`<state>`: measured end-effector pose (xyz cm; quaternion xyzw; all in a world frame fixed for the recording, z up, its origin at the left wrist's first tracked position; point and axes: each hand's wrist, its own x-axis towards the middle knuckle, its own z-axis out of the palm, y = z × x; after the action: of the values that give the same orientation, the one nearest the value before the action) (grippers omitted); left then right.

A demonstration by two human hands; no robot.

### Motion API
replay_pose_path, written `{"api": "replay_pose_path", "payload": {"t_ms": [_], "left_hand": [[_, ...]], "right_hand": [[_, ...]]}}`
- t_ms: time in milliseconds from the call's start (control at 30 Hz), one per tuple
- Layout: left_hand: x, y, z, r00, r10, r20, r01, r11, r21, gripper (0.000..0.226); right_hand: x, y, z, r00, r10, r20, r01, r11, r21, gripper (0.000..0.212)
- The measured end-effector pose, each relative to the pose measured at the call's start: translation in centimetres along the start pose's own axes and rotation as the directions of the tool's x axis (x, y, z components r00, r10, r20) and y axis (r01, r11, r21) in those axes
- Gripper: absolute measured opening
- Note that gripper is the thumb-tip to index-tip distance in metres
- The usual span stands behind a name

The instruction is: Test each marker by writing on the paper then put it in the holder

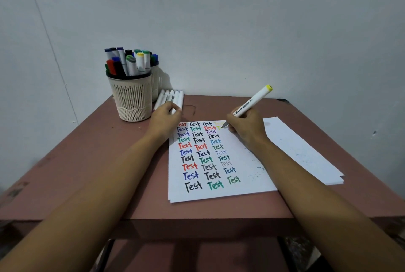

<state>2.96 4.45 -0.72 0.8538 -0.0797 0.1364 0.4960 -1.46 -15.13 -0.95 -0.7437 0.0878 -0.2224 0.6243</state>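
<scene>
Marker (252, 101), yellow-ended, is pinched in the right hand (247, 129), tip on the paper (252, 184) to write; left hand (163, 121) lies curled by spare markers (173, 96) near the holder (131, 100), its grip unclear.

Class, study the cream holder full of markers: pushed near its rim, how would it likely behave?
Probably tips rather than slides: the holder is tall, and its markers stick out above the rim, loading it high. Its slotted plastic wall looks light, likely stiff.
</scene>
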Motion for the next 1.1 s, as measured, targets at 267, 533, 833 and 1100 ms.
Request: {"api": "replay_pose_path", "payload": {"t_ms": [267,533,833,1100], "left_hand": [[-0.08,0.15,-0.04,1.000,0.001,-0.002,-0.001,1.000,0.003,0.020],[-0.06,0.10,0.00,1.000,0.002,0.004,-0.002,1.000,-0.011,0.019],[-0.20,0.22,-0.06,1.000,0.007,-0.005,-0.007,1.000,-0.005,0.018],[-0.38,0.39,-0.11,1.000,0.022,-0.006,-0.022,1.000,0.000,0.019]], "right_hand": [[0.08,0.04,-0.08,1.000,0.006,0.029,-0.007,1.000,0.011,0.012],[0.03,0.03,-0.11,0.998,-0.024,-0.055,0.023,1.000,-0.009,0.014],[-0.01,-0.10,-0.11,0.998,-0.016,-0.053,0.015,1.000,-0.022,0.015],[-0.15,-0.22,-0.17,0.998,0.000,-0.067,0.000,1.000,0.005,0.014]]}}
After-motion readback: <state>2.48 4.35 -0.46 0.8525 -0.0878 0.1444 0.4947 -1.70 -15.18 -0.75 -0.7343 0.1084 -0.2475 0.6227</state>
